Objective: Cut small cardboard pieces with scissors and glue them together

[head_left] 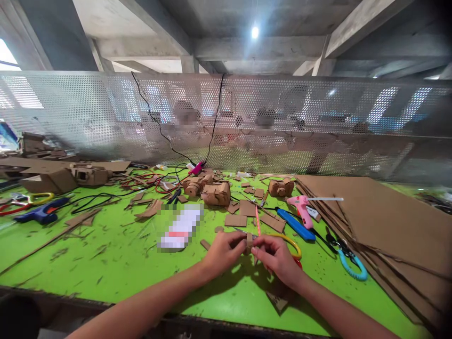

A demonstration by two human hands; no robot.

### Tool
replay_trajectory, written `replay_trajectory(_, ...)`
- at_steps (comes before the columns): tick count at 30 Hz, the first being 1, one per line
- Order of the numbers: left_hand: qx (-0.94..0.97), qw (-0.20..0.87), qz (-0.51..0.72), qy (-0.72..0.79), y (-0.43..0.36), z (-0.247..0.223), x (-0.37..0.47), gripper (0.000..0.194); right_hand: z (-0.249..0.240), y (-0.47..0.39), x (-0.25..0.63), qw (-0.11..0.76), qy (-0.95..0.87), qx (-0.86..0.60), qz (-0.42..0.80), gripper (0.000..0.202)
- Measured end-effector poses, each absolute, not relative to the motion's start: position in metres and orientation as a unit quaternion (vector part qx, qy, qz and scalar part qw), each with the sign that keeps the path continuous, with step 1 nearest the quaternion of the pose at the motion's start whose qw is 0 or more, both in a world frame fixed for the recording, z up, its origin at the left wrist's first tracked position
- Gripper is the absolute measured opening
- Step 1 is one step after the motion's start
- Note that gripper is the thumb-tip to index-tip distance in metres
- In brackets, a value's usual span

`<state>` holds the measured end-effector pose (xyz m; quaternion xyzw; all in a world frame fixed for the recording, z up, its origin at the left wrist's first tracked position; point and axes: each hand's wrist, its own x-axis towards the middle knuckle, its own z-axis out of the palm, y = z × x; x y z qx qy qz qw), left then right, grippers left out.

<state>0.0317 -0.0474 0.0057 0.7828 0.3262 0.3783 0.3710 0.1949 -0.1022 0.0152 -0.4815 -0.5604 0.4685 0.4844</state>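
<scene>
A small strip of brown cardboard (249, 242) is pinched between my two hands above the green table. My left hand (224, 251) grips it from the left with thumb and forefinger. From the other side my right hand (277, 258) holds its right edge, fingers closed. Scissors with a yellow handle loop (295, 246) lie partly hidden behind my right hand. Just beyond stands out an orange-pink pencil-like stick (257, 220). Flat cardboard pieces (236, 220) lie past my fingertips, and a darker scrap (278, 301) is below my right hand.
To the right are a blue utility knife (295, 225), a pink glue gun (302, 207), cyan-handled pliers (351, 263) and stacked cardboard sheets (374, 212). Cardboard camera-shaped models (216, 193) stand at the back. Leftward lies a blue glue gun (42, 211). A perforated metal screen (106, 122) borders the table.
</scene>
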Motion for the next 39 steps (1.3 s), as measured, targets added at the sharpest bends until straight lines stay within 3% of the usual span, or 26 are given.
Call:
replay_trajectory(8,0.810,0.336,0.344,0.336,-0.049,0.010,0.033,0.024,0.013,-0.102,0.196,0.480,-0.570,-0.472,0.471,0.035)
replay_trajectory(12,0.810,0.319,0.393,0.295,-0.048,0.009,0.030,0.038,0.010,-0.101,0.197,0.481,-0.574,-0.467,0.471,0.036)
replay_trajectory(16,0.852,0.243,0.409,0.218,-0.046,0.007,0.025,0.026,0.007,-0.099,0.197,0.482,-0.576,-0.465,0.469,0.037)
replay_trajectory(26,0.885,0.052,0.428,0.173,-0.038,0.003,0.020,0.024,0.012,-0.102,0.195,0.465,-0.576,-0.481,0.471,0.039)
replay_trajectory(39,0.879,0.011,0.449,0.159,-0.039,0.006,0.021,0.023,0.010,-0.101,0.196,0.461,-0.579,-0.479,0.471,0.035)
